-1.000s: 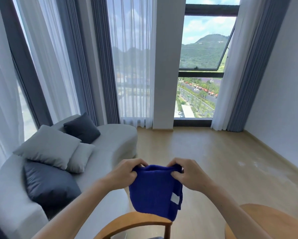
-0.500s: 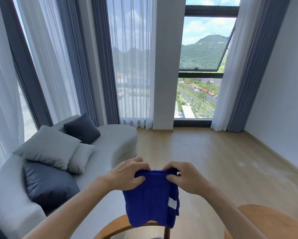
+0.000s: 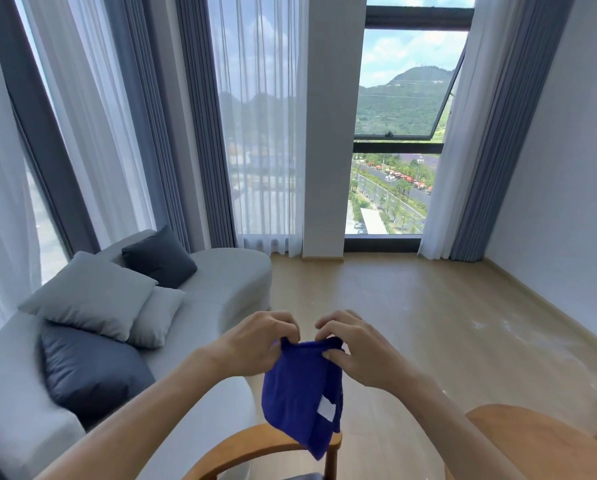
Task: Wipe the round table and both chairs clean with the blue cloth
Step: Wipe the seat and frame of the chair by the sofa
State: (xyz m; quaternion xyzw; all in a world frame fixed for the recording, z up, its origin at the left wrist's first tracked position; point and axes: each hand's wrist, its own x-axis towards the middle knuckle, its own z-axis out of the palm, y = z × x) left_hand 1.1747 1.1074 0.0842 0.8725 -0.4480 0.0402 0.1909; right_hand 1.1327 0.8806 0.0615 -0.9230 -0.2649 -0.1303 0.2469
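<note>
Left hand (image 3: 255,344): fingers curled, pinching the top left corner of the blue cloth (image 3: 300,396). Right hand (image 3: 363,351): fingers curled, thumb pressed to the top right corner. Cloth: held in the air, long axis near vertical, hanging below both hands; white tag low on its right side. Lower tip overlaps the wooden chair (image 3: 255,448) back, contact uncertain. Round table (image 3: 532,445): lower right.

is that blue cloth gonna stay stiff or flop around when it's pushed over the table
Probably floppy: the blue cloth hangs limp and creased below the left hand and right hand pinching its top edge. It looks light and likely bunches unless pressed flat.
</note>
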